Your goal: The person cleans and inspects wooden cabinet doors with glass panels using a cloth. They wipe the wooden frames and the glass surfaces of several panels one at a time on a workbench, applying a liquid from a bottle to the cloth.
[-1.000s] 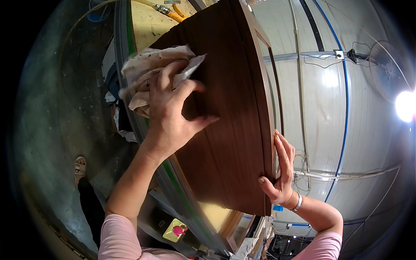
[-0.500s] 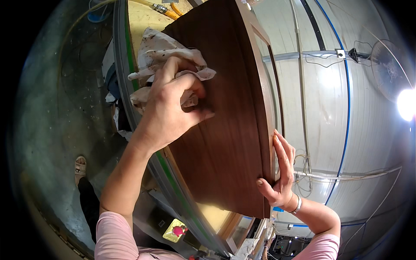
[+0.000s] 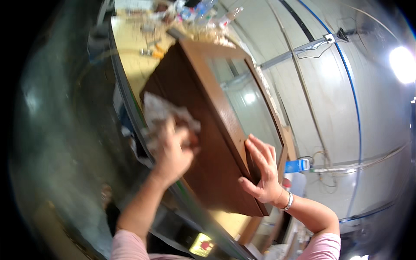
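On the dark wood panel (image 3: 208, 143), left hand (image 3: 173, 151) clutches a white rag (image 3: 162, 115); right hand (image 3: 262, 173), fingers spread flat, braces the edge — best wiped with firm, even pressure.

Tool clutter (image 3: 190, 17) crowds bench (image 3: 130, 56) beyond panel (image 3: 208, 143)

Counter (image 3: 130, 65): pale wooden top with a green-trimmed edge, strewn at its far end with blurred small tools and clear plastic wrappings (image 3: 195, 13). Blue-capped container (image 3: 297, 165): near the lower right, beside loose cables. Overhead: pale panelled surface crossed by a blue line (image 3: 355, 99), with a bright lamp (image 3: 403, 64) at right.
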The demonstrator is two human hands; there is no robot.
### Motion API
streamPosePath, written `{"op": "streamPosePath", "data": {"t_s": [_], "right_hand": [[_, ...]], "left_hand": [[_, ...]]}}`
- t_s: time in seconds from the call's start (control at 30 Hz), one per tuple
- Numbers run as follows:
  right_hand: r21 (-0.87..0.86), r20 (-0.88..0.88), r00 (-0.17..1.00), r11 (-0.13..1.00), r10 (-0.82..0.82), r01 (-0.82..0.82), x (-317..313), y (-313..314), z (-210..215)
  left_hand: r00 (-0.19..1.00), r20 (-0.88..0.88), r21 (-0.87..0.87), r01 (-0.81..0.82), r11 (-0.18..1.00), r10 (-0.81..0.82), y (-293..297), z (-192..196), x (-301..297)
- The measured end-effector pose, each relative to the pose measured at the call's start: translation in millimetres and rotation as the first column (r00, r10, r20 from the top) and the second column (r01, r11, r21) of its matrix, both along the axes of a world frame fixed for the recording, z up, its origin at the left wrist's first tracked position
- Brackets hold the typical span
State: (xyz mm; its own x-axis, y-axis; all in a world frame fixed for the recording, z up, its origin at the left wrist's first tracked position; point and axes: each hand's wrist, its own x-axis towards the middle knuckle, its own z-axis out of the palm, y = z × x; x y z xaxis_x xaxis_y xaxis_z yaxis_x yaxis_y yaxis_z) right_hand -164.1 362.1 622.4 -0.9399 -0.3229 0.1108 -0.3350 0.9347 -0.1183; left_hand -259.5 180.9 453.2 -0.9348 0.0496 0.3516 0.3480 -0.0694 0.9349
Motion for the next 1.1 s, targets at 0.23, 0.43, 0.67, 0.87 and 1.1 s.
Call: {"op": "streamPosePath", "data": {"t_s": [0.23,0.43,0.67,0.87,1.1], "right_hand": [[-0.044,-0.012,0.999,0.998,-0.046,0.045,17.3,7.3,-5.2],[-0.081,-0.072,0.997,0.997,-0.014,0.008,15.8,-5.5,9.0],[-0.124,-0.054,0.996,0.991,-0.065,0.058,19.0,10.2,8.3],[-0.164,-0.139,0.990,0.986,0.018,-0.041,-1.6,-12.5,1.6],[-0.142,-0.190,0.979,0.989,-0.077,0.050,25.8,0.1,2.4]], "left_hand": [[0.417,0.524,0.334,0.702,0.629,-0.743,0.9,-38.8,122.0],[0.550,0.409,0.393,0.614,0.685,-0.728,-84.7,-17.2,99.1],[0.676,-0.090,0.189,0.733,0.654,-0.731,-71.5,149.1,-6.3],[0.390,-0.668,-0.707,-0.068,0.704,-0.634,-5.9,115.0,-48.2],[0.499,-0.652,-0.611,0.099,0.785,-0.571,16.7,113.6,-23.7]]}}
